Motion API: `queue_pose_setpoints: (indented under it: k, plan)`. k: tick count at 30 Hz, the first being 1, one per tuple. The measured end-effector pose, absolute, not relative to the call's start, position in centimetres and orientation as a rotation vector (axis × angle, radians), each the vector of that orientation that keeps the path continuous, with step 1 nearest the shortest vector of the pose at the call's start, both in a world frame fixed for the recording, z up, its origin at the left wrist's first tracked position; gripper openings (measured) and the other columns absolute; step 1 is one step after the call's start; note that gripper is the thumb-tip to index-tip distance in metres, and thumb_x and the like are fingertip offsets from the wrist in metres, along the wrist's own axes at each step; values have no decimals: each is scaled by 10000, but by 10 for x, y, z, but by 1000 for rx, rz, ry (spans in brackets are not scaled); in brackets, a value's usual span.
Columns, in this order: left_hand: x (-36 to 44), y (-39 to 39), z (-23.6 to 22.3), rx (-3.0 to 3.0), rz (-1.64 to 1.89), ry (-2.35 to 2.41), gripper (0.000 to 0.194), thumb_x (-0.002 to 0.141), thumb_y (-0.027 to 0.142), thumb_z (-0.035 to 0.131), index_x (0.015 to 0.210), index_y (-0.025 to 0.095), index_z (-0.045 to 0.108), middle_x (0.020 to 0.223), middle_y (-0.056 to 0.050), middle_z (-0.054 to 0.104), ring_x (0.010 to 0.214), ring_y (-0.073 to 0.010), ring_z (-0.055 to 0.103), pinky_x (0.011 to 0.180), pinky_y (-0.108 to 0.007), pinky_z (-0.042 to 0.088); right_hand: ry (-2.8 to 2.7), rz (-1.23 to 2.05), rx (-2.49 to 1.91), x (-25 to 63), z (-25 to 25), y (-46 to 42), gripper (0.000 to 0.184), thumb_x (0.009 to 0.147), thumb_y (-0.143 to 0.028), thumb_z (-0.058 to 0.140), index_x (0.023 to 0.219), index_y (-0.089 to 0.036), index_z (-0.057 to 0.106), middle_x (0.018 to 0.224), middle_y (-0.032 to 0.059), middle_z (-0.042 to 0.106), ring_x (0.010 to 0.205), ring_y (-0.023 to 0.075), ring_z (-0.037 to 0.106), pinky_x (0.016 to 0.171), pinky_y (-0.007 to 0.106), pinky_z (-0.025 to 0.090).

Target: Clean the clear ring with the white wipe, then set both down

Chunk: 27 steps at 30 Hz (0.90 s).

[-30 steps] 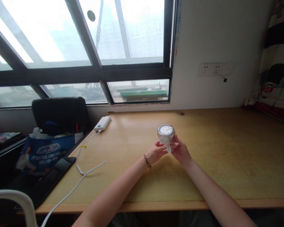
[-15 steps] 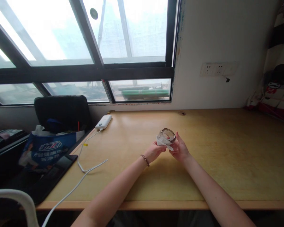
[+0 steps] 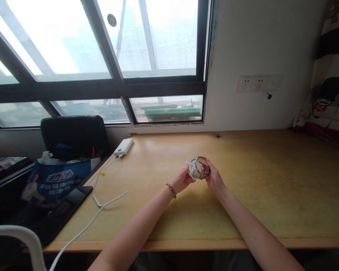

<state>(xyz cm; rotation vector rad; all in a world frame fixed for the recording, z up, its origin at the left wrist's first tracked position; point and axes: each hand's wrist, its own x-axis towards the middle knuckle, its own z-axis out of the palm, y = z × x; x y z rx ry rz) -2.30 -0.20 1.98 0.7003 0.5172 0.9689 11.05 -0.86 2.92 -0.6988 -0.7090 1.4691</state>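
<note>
- Left hand (image 3: pixel 182 180): fingers curled partway in, gripping white tissue (image 3: pixel 192 170) against left side of round object (image 3: pixel 202 167); exact finger gap hidden.
- Right hand (image 3: pixel 214 178): partly closed, thumb and fingers on right edge of same object.
- Round object: shiny, faceted rim, mirror-like face tilted toward camera; held between both hands, over middle of desk (image 3: pixel 271 180). Can't tell if it touches the desktop.
- White tissue: crumpled, up against object's left side. Material hard to confirm, looks thin.
- Bead bracelet (image 3: pixel 171 190) on left wrist.
- White power bank (image 3: pixel 123 147): at desk's far left edge, white cable (image 3: pixel 87 222) plugged in, running toward camera along left side.
- Black flat device (image 3: pixel 70 205): by desk's left edge, near blue bag (image 3: pixel 59 180).
- Black chair (image 3: pixel 73 130): behind bag, under window (image 3: pixel 158 37).
- Wall sockets (image 3: pixel 252 84): right of window, above desk.
</note>
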Motion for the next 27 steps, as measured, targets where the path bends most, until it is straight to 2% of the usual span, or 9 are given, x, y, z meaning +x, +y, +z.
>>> queue_pose_setpoints:
  k: [4, 9, 11, 13, 16, 20, 23, 27]
  plan:
    - [-20, -6, 20, 690, 897, 534, 309, 693, 416, 570, 802, 127, 581, 680, -21, 578, 451, -28, 412, 384, -141, 260, -706, 1532, -655, 112, 29, -8, 246, 713, -382, 544, 611, -159, 534, 473, -54, 409, 402, 56, 318, 382, 184, 278]
    - [-20, -8, 20, 660, 815, 537, 315, 721, 409, 538, 854, 130, 603, 686, -30, 613, 488, -63, 486, 456, -180, 341, -737, 1746, -585, 119, 33, -10, 256, 711, -341, 549, 553, -150, 484, 462, -56, 378, 375, 41, 265, 345, 176, 206]
    - [-20, -8, 18, 621, 786, 528, 310, 724, 394, 540, 866, 126, 604, 670, -23, 617, 444, -49, 455, 429, -177, 319, -805, 1824, -600, 123, 37, -12, 234, 701, -324, 561, 571, -135, 515, 453, -56, 385, 365, 34, 261, 335, 172, 194]
    - [-19, -7, 14, 586, 782, 520, 303, 726, 382, 541, 874, 124, 600, 684, -22, 621, 425, -40, 439, 390, -168, 285, -874, 1882, -638, 126, 40, -13, 189, 694, -303, 574, 672, -115, 573, 453, -56, 410, 359, 30, 277, 326, 165, 197]
    - [-17, -6, 11, 539, 805, 520, 300, 734, 380, 532, 866, 118, 595, 726, -32, 627, 498, -64, 503, 390, -163, 312, -864, 1888, -715, 129, 40, -10, 211, 678, -264, 599, 829, -118, 596, 496, -42, 496, 383, 46, 382, 334, 156, 270]
    - [-14, -8, 11, 501, 876, 509, 270, 744, 339, 537, 899, 123, 583, 794, -37, 627, 596, -81, 546, 473, -169, 396, -691, 1885, -795, 130, 32, -1, 161, 674, -246, 615, 765, -114, 599, 646, 26, 622, 556, 112, 564, 502, 201, 446]
    - [-12, -10, 12, 542, 975, 507, 254, 738, 288, 559, 925, 118, 576, 857, -49, 620, 673, -88, 560, 567, -169, 431, -613, 1921, -825, 129, 28, 3, 246, 724, -348, 563, 800, -116, 594, 712, 54, 647, 609, 136, 598, 583, 252, 476]
    - [-10, -11, 12, 586, 1056, 516, 246, 725, 260, 577, 925, 117, 576, 870, -57, 618, 721, -102, 565, 643, -185, 441, -481, 2054, -807, 127, 24, 4, 390, 817, -458, 352, 840, -143, 580, 706, 56, 644, 627, 150, 603, 583, 285, 473]
